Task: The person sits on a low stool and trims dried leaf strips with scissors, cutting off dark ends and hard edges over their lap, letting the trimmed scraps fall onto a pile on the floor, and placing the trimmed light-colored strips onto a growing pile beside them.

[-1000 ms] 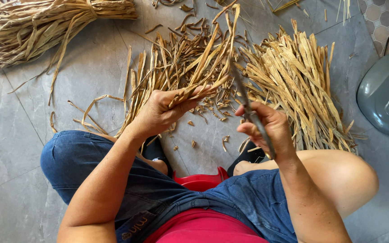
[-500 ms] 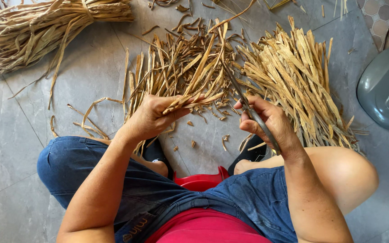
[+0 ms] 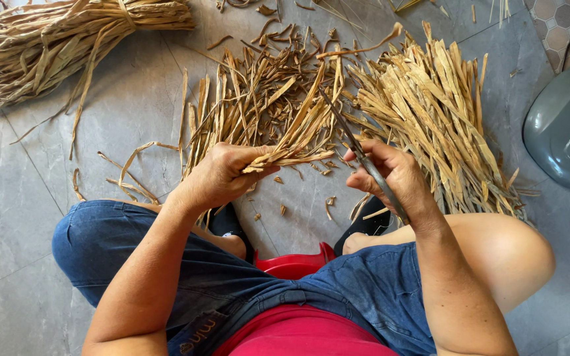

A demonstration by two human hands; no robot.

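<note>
A bunch of dried leaf strips (image 3: 291, 142) is clenched in the left hand (image 3: 222, 175), fanning beyond its fingers toward scissors (image 3: 361, 155) gripped in the right hand (image 3: 397, 175), with loose strip piles (image 3: 430, 112) past them on grey floor tiles (image 3: 126, 112).

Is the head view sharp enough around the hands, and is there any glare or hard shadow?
Head view: even daylight, no glare on the grey floor tiles; left hand, right hand and scissors are sharp; only soft shadows under the dried strips.
</note>
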